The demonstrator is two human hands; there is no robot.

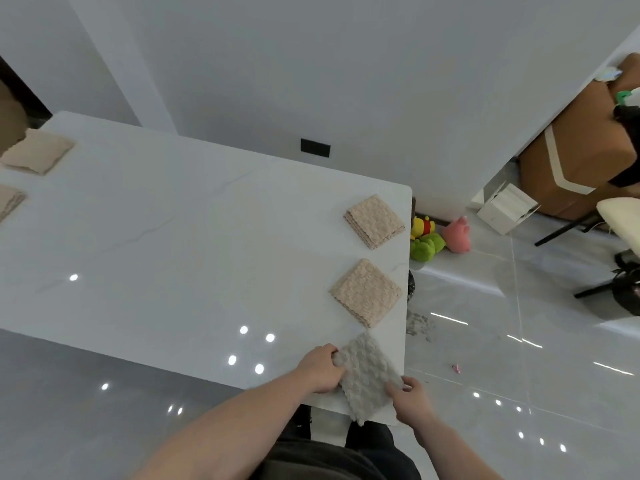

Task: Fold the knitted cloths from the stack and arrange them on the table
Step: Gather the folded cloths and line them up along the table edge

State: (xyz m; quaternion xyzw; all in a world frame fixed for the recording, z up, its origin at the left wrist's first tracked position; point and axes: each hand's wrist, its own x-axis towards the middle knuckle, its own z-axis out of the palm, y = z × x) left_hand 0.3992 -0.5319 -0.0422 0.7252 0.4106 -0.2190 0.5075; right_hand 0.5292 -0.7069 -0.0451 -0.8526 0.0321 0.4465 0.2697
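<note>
A folded grey knitted cloth (367, 375) lies at the near right corner of the white table (180, 244). My left hand (322, 370) pinches its left corner. My right hand (410, 398) grips its right corner at the table edge. Two folded beige knitted cloths lie along the right edge beyond it: one in the middle (367, 292) and one farther back (375, 221). At the far left lies a flat beige cloth (36, 150), and another beige cloth (10, 200) shows partly at the frame edge.
Plush toys (438, 237) lie on the glossy tiled floor right of the table. A white box (507, 207), a brown cardboard box (575, 161) and chair legs (568, 230) stand at the far right. A black wall socket (315, 147) sits behind the table.
</note>
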